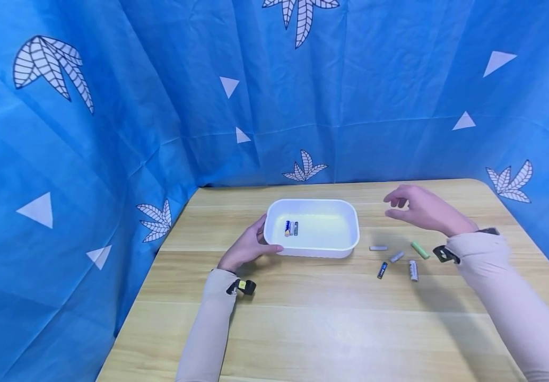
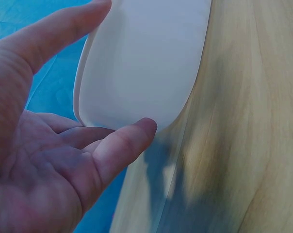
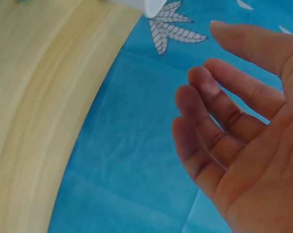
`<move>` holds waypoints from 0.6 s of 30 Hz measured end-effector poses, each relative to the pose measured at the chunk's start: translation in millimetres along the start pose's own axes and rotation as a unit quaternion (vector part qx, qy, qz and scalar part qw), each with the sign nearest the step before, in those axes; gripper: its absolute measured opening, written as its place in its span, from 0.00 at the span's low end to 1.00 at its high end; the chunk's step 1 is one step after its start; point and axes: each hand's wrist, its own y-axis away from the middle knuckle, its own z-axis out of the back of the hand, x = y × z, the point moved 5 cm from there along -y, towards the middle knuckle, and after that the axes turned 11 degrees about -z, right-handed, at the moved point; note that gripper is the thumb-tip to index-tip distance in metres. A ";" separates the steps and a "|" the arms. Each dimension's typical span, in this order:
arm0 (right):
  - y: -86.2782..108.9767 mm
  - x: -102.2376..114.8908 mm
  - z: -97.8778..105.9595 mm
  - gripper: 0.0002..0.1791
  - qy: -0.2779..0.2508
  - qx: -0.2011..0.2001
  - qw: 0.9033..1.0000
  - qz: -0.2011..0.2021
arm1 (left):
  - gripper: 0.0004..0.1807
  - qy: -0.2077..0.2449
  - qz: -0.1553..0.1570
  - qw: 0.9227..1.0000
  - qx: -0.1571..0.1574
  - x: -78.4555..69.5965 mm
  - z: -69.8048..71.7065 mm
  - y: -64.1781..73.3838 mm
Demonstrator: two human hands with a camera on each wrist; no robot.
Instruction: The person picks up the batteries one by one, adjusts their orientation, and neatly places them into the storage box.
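My left hand (image 1: pixel 247 246) holds the left end of a white plastic basin (image 1: pixel 319 253), its thumb on the near side and other fingers round the end wall. In the left wrist view, fingers touch the basin's (image 2: pixel 141 63) outer surface. Small batteries (image 1: pixel 292 228) lie side by side inside, toward the left. My right hand (image 1: pixel 422 209) hangs above the table with nothing in it, fingers loosely bent. Below and in front of it lie loose batteries: a green one (image 1: pixel 419 250), a white one (image 1: pixel 414 270), a dark one (image 1: pixel 382 270) and two greyish ones (image 1: pixel 397 257).
The light wooden table (image 1: pixel 331 329) runs under everything. A blue cloth (image 1: pixel 274 90) with white leaf and triangle prints hangs behind and to both sides. Each wrist carries a dark strapped device (image 1: pixel 243 287).
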 end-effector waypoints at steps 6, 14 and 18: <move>6.5 -21.3 -4.7 0.20 0.001 0.009 1.000 -0.028 | 0.68 -0.002 0.003 1.000 -0.001 0.0 -0.3 0.4; 10.6 -49.7 -19.1 0.20 0.023 0.023 0.996 -0.079 | 0.68 0.003 0.002 1.000 0.000 0.7 0.2 0.0; 13.4 -59.7 -26.7 0.21 0.028 0.044 0.994 -0.096 | 0.68 0.000 0.005 1.000 0.000 0.6 0.6 -0.5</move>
